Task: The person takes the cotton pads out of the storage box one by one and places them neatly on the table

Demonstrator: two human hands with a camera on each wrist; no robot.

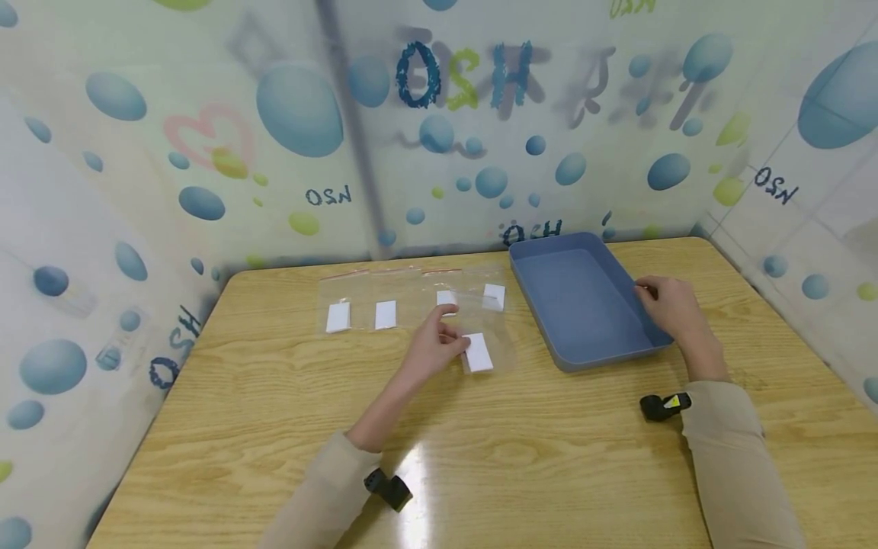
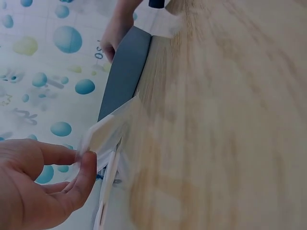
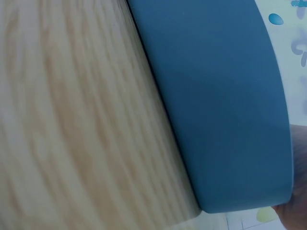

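Note:
My left hand pinches the edge of a clear zip bag between thumb and fingers. Inside that bag is a white rectangular piece. Seen from the left wrist, the pinched bag is tilted up off the table. The right hand grips the right side wall of a shallow blue-grey tray, its fingers curled at the rim. In the right wrist view the tray's outer wall covers most of that hand.
Several more clear bags, each with a white piece, lie in a row along the back of the wooden table, left of the tray. A curtain patterned with blue bubbles hangs behind the table and at both sides.

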